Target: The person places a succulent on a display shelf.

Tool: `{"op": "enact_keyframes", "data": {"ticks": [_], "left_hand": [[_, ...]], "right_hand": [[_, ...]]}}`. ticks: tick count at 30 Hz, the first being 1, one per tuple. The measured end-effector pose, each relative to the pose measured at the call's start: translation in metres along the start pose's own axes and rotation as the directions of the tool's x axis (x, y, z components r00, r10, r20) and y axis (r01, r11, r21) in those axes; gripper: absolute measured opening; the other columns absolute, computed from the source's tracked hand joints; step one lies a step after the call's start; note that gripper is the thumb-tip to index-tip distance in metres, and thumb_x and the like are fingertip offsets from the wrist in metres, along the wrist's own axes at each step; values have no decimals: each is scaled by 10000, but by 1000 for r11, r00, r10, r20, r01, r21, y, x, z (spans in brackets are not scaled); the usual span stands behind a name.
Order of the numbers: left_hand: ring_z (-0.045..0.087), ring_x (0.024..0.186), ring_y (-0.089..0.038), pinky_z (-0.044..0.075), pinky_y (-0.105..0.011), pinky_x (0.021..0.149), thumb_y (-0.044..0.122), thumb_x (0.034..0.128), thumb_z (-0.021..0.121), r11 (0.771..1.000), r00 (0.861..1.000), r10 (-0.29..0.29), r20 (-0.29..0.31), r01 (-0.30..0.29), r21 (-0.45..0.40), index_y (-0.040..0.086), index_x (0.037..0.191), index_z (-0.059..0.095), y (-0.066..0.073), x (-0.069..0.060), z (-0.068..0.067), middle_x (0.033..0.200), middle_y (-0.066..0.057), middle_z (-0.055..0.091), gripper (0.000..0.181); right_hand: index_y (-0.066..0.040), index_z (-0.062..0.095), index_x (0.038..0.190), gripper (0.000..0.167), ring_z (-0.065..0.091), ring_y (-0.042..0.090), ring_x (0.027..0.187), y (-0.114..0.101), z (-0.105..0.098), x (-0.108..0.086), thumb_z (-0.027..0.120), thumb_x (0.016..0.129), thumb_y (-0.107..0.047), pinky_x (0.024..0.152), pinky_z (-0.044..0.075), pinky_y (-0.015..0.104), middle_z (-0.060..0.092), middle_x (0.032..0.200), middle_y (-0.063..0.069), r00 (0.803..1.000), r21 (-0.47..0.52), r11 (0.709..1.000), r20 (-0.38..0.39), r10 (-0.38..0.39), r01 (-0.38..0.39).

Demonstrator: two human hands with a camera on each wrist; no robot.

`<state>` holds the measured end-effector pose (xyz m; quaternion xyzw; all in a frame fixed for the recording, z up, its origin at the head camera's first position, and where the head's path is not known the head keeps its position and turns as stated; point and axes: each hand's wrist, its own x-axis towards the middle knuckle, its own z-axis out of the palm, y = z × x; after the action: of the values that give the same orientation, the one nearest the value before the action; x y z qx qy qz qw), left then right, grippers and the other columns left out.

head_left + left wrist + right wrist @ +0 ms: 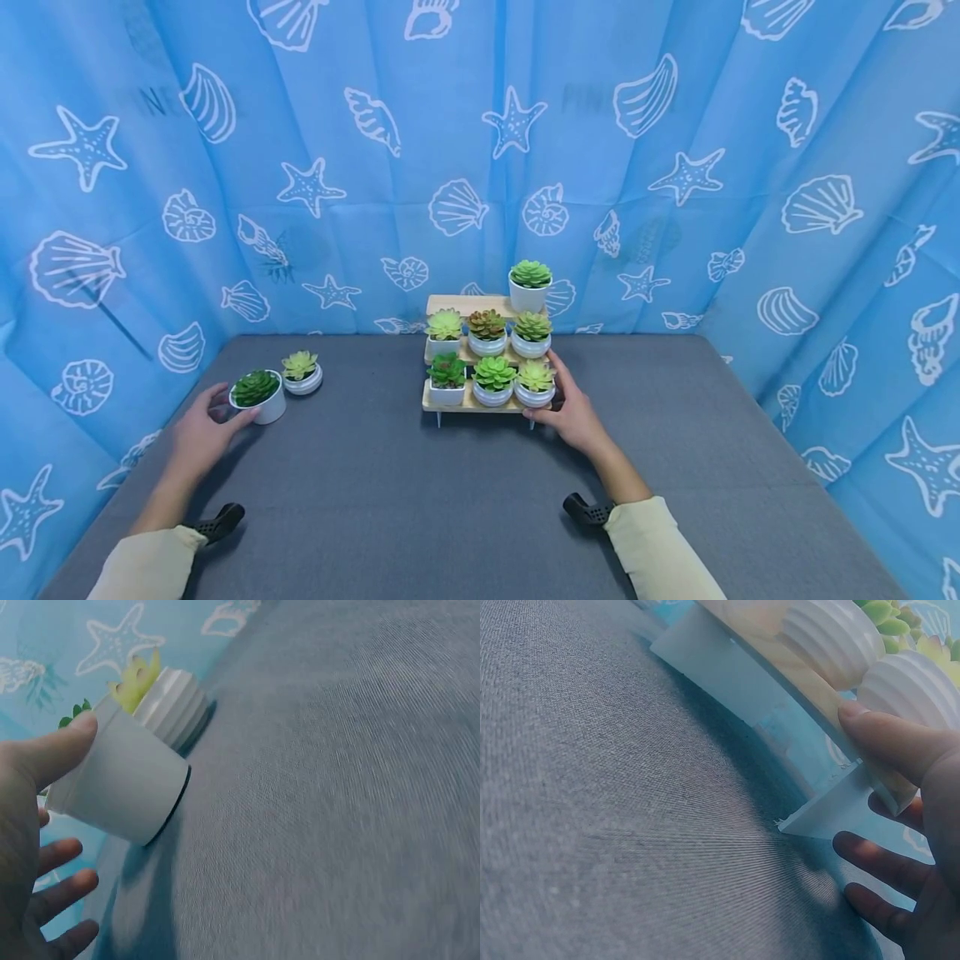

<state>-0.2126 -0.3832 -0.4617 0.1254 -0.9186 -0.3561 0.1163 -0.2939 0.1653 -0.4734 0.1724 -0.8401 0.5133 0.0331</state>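
Note:
At the left of the head view my left hand [201,437] holds a white pot [272,407] with a dark green succulent [255,388] by its upper side. The thumb [71,742] lies against this pot [124,784] near the rim; the lower fingers are spread apart. Near the middle stands a three-tier wooden plant stand [480,406] bearing several potted succulents. My right hand [577,417] grips its right end, with the thumb [885,735] on the front edge of the lowest shelf [832,712]. Part of the index finger is hidden there.
A ribbed white pot with a pale green succulent [301,372] stands just behind the held pot. One taller potted succulent [530,287] is on the stand's top tier, at the right. Grey cloth covers the table [390,508]; a blue shell-patterned curtain [465,125] hangs behind and at the sides.

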Motion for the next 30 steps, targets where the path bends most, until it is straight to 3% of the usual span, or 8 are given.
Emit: {"op": "enact_keyframes", "data": {"ticks": [4, 10, 15, 21, 26, 30], "left_hand": [[364, 1248, -521, 378, -637, 934, 525, 895, 638, 997, 999, -27, 18, 28, -70, -52, 1516, 166, 4, 5, 5, 1422, -368, 325, 970], [322, 1266, -509, 328, -643, 968, 529, 900, 629, 992, 997, -69, 44, 73, -104, -20, 1536, 127, 6, 13, 12, 1471, -359, 247, 979], [294, 1326, -485, 298, -621, 1028, 517, 898, 637, 974, 993, -116, 16, 117, -193, 15, 1548, 144, 8, 17, 16, 1514, -325, 222, 957], [215, 1414, -410, 247, -558, 1099, 441, 908, 656, 916, 981, -187, -60, 152, -372, 76, 1565, 133, 15, 23, 19, 1577, -224, 169, 916], [164, 1450, -316, 210, -472, 1137, 411, 912, 654, 853, 950, -276, -148, 171, -493, 97, 1571, 93, 26, 32, 17, 1604, -148, 129, 921], [190, 1448, -263, 232, -434, 1136, 414, 904, 665, 828, 931, -316, -183, 176, -533, 118, 1571, 128, 38, 41, 13, 1601, -113, 168, 906]], "right_hand": [[-330, 137, 1563, 1071, 583, 278, 1078, 1, 0, 0, 838, 775, -143, 862, 470, 444, 584, 1218, 149, 1000, -4, 1000, -1, -3, 3], [-352, 131, 1560, 1075, 579, 273, 1081, 0, 0, 1, 839, 776, -156, 858, 468, 437, 584, 1215, 140, 1000, -6, 1000, 0, 3, -3], [-350, 133, 1561, 1077, 574, 289, 1094, 0, 0, 0, 841, 772, -158, 861, 469, 459, 583, 1221, 153, 1000, -10, 1000, -9, 5, -5], [-301, 129, 1570, 1079, 569, 310, 1095, 2, 0, -2, 843, 768, -203, 852, 470, 479, 583, 1219, 166, 1000, -46, 999, -22, -21, 20], [-328, 132, 1565, 1076, 565, 298, 1103, 1, 0, -1, 841, 770, -171, 871, 463, 478, 577, 1223, 158, 1000, -29, 1000, -13, -5, 5], [-345, 136, 1561, 1073, 568, 296, 1104, 0, 0, 0, 839, 774, -152, 877, 461, 474, 573, 1225, 154, 1000, -13, 1000, -4, 6, -6]]}}
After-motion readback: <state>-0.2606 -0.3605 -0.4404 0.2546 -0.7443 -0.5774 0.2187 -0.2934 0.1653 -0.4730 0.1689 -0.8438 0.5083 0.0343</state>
